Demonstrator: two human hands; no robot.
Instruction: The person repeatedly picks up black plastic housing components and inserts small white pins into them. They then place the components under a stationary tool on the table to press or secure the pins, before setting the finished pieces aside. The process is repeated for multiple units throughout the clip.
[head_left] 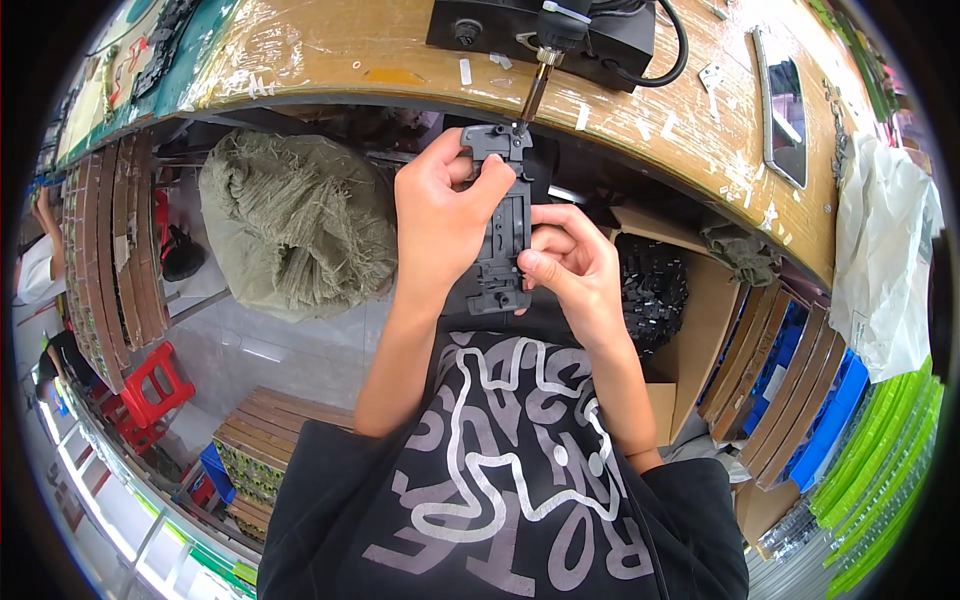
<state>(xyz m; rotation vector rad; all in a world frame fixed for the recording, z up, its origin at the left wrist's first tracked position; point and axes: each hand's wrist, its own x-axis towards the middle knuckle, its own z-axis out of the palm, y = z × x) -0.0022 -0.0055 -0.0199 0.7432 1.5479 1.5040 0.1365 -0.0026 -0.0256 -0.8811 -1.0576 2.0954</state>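
Note:
A long black moulded plastic part (pixel 508 230) with ribs and cut-outs is held upright in front of my chest, just off the bench's front edge. My left hand (pixel 440 215) pinches its upper left end, thumb on the face. Lower down, my right hand (pixel 575 265) grips the right edge between thumb and curled fingers. A thin metal rod (pixel 538 90), like the shaft of a soldering iron, slants down from a black holder, and its tip meets the top of the part or lies very close. Contact there is too small to make out.
A wooden bench (pixel 340 60) runs across the far side, bearing a black box (pixel 480 30) with a cable and a phone-like slab (pixel 785 115). Below are a stuffed sack (pixel 295 225) and a carton (pixel 695 340) of small black parts. A red stool (pixel 158 385) stands left.

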